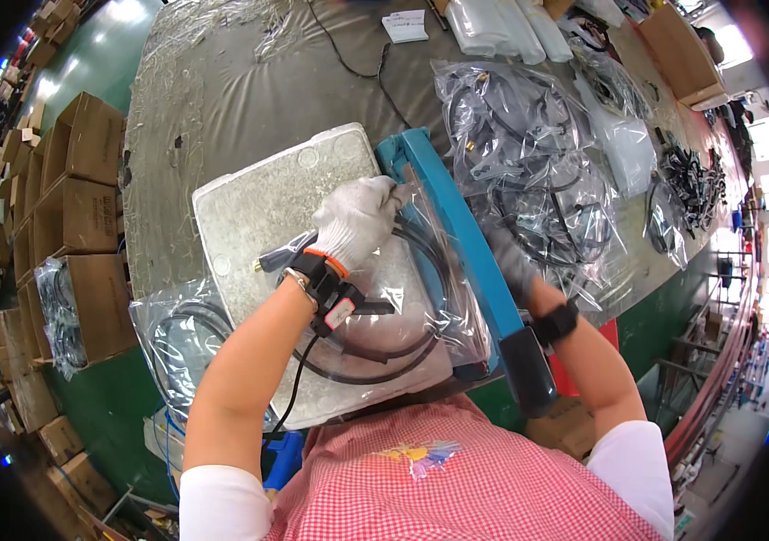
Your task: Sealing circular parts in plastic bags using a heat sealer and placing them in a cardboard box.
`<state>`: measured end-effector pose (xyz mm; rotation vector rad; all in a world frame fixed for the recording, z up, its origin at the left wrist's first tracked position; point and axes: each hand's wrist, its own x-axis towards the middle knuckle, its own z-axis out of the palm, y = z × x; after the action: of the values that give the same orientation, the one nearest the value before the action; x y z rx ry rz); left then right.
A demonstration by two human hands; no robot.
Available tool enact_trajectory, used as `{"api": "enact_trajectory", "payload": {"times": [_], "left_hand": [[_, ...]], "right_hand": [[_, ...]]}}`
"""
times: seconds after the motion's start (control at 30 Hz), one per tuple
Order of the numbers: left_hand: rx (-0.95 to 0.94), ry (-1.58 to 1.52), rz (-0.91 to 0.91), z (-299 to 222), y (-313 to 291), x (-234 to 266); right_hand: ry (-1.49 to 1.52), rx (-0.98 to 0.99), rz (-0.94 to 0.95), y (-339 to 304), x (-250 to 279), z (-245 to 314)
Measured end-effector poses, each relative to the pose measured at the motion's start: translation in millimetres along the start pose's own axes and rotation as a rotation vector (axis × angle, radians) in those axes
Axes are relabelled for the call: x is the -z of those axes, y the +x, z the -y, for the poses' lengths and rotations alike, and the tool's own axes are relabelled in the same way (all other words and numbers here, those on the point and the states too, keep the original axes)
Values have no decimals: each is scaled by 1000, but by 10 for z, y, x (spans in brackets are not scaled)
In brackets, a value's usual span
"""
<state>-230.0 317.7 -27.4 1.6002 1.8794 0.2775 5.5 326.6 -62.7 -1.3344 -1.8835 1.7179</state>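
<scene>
My left hand (355, 216), in a white knitted glove, has its fingers closed at the upper edge of a clear plastic bag (393, 311). A coiled black cable (348, 376) lies inside that bag. The bag's open side runs along a blue bag sealer (461, 243) with a black handle (527, 370). Beyond the sealer's arm, my right hand (512, 263) is smeared by motion, close to several bagged cables; its fingers cannot be made out. Under the bag is a speckled white foam slab (267, 194).
Bagged black cables (520, 126) cover the table right of the sealer. Another bagged cable (191, 334) sits at the slab's left edge. A power cord (389, 90) crosses the far table near a paper slip (404, 25). Cardboard boxes (87, 216) are stacked at left.
</scene>
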Motion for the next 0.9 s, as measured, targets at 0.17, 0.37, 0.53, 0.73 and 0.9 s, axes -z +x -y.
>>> {"api": "enact_trajectory", "payload": {"times": [0.17, 0.37, 0.53, 0.73, 0.9], "left_hand": [[10, -52, -24, -8, -9, 28], [24, 44, 20, -6, 38, -52], [76, -9, -15, -111, 25, -44], [44, 22, -68, -5, 51, -90], [34, 5, -99, -19, 44, -134]], "right_hand": [[-257, 245, 76, -701, -35, -157], [-1, -163, -259, -1063, 12, -164], [176, -425, -474, -1285, 83, 132], [-253, -9, -172, -1300, -441, 392], [-894, 144, -402, -1277, -731, 34]]}}
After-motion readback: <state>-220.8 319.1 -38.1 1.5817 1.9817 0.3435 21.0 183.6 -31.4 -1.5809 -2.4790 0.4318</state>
